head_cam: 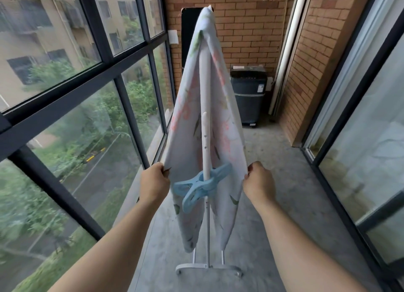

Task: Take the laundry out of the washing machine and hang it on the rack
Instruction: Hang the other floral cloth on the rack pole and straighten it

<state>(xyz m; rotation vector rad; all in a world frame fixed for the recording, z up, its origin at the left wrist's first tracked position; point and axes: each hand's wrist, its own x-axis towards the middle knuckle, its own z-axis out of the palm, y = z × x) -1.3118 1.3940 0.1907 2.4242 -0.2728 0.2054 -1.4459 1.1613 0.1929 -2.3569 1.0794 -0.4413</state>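
Observation:
A pale floral sheet (pixel 227 125) hangs draped over the top bar of a white drying rack (pixel 205 99), falling down both sides. My left hand (pixel 154 182) pinches the sheet's left edge. My right hand (pixel 259 183) pinches its right edge at the same height. A large light-blue clothes peg (pixel 200 185) is clipped on the rack's bar between my hands. The dark top-loading washing machine (pixel 248 94) stands at the far end against the brick wall, lid down.
Tall windows with dark frames (pixel 113 73) run along the left. A brick wall (pixel 306 73) and sliding glass doors (pixel 360 138) line the right. The rack's white foot (pixel 208 267) rests on the concrete floor. A dark panel (pixel 189 34) leans on the far wall.

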